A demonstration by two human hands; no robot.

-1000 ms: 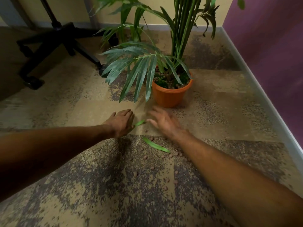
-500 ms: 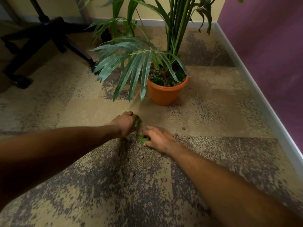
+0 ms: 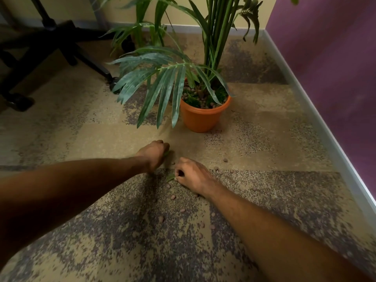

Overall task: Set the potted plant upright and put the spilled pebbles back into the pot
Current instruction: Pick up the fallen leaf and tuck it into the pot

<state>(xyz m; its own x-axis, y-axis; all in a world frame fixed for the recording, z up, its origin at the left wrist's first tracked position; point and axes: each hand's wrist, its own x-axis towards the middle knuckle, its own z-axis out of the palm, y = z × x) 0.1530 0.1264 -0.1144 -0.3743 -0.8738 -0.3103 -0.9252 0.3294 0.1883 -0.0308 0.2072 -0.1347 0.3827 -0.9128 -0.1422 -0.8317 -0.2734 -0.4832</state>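
On the carpet [image 3: 264,139] before the upright pot [image 3: 200,119]: litter-picking.
Left grip [image 3: 154,154] curls round a green scrap [image 3: 166,153], right grip [image 3: 193,176] pinches a leaf [image 3: 170,177], likely baring the pebbles [image 3: 173,197] strewn around for gathering.

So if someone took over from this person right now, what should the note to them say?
Left hand: curled round a leaf bit.
Right hand: pinching a fallen leaf on the carpet.
Pot: upright, beyond the hands.
Done: plant set upright.
Left: pebbles lie scattered on the carpet around both hands; gather them into the pot.
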